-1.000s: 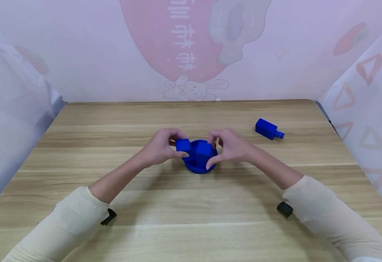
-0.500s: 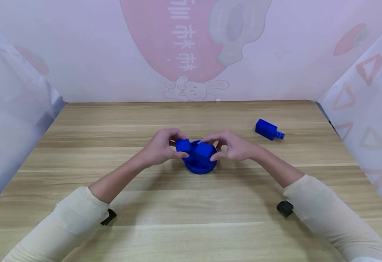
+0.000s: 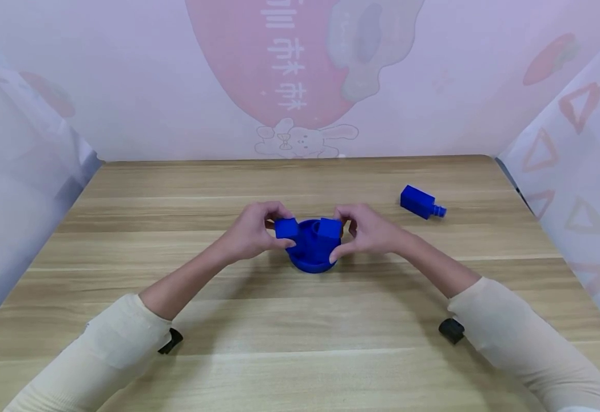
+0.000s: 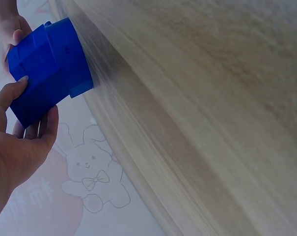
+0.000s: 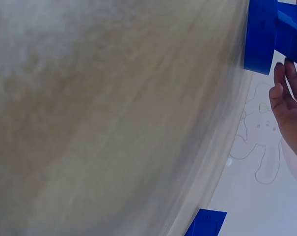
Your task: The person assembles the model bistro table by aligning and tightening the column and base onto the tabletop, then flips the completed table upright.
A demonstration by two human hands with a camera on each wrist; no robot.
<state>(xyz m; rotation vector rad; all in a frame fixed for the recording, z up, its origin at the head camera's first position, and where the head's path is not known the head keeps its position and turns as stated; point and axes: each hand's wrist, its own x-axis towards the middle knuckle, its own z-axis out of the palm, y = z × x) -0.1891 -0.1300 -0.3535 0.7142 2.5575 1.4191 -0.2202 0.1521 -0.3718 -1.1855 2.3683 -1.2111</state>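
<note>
A round blue base (image 3: pixel 310 266) with a raised rim sits mid-table, with two square blue blocks standing in it. My left hand (image 3: pixel 255 233) grips the left block (image 3: pixel 286 228), thumb in front and fingers behind. Around the right block (image 3: pixel 329 228), my right hand (image 3: pixel 366 230) curls its thumb and fingers. In the left wrist view, the left hand (image 4: pixel 18 157) pinches its block (image 4: pixel 38 101) above the base (image 4: pixel 72 61). The right wrist view catches fingers (image 5: pixel 290 91) close beside the base (image 5: pixel 261 39); the block there is partly cut off.
A loose blue square block with a narrow ridged peg (image 3: pixel 423 202) lies on its side at the back right of the wooden table (image 3: pixel 300 343). A printed white backdrop (image 3: pixel 150 86) rises behind the table's far edge.
The right hand has shifted its hold, and its block has moved slightly right and squared up, exposing a round opening in the base. The left hand has stayed put.
</note>
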